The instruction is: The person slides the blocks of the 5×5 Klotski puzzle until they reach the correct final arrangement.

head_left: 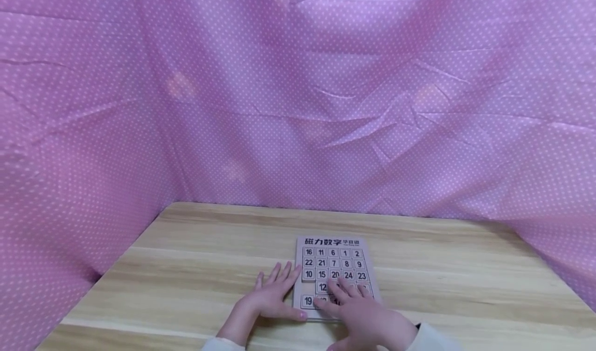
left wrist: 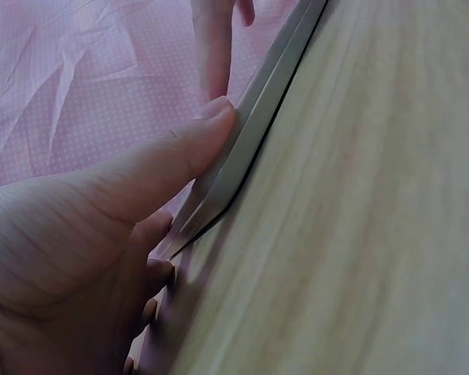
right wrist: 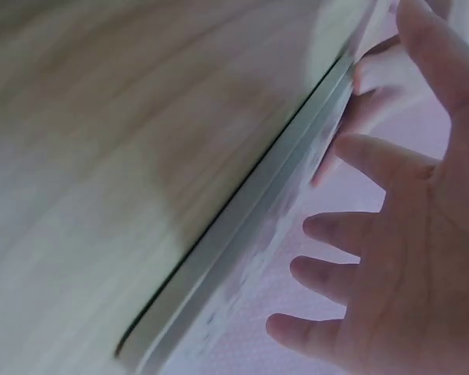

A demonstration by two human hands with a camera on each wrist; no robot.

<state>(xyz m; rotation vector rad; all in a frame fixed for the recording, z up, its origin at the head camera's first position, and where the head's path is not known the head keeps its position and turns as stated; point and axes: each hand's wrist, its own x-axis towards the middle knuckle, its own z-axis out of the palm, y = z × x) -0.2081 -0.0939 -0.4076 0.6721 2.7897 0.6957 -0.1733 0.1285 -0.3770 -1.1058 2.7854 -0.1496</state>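
Note:
A flat number-tile sliding puzzle (head_left: 300, 245) with Chinese lettering along its top lies on the wooden table. Numbered square tiles fill most of it, and a bare gap shows between the 10 tile (head_left: 309, 274) and the 19 tile (head_left: 307, 301). My left hand (head_left: 272, 296) rests at the puzzle's lower left, fingers extended along the side. In the left wrist view its thumb (left wrist: 195, 144) touches the puzzle's edge. Over the lower right tiles spreads my right hand (head_left: 360, 312), hiding several of them. Its fingertips are at the tile faces; whether they all touch cannot be told.
The wooden table (head_left: 209, 258) extends around the puzzle on all sides. Pink cloth with white dots (head_left: 279, 134) hangs behind the table and along both sides.

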